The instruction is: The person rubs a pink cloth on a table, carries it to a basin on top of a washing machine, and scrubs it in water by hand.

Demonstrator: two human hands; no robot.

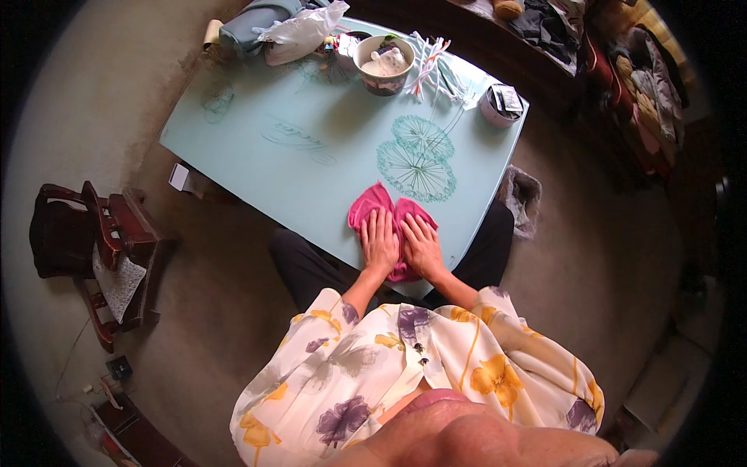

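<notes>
A bright pink cloth (369, 204) lies spread near the close corner of the glass-topped table (344, 192). It has two rounded lobes at its far end and some creases. My left hand (380, 240) rests palm down on its left half, fingers pointing away from me. On the right half, my right hand (421, 246) is also laid flat, its fingers slightly spread. The two hands are close side by side. The cloth's middle shows as a narrow strip between them, and what is under the palms is hidden.
Along the table's far side are a paper tub (384, 70), white pipe-cleaner-like strips (435, 67), a white plastic bag (306, 29) and a round container (501, 108). A lined bin (521, 201) stands right of the table, a wooden chair (111, 245) to the left.
</notes>
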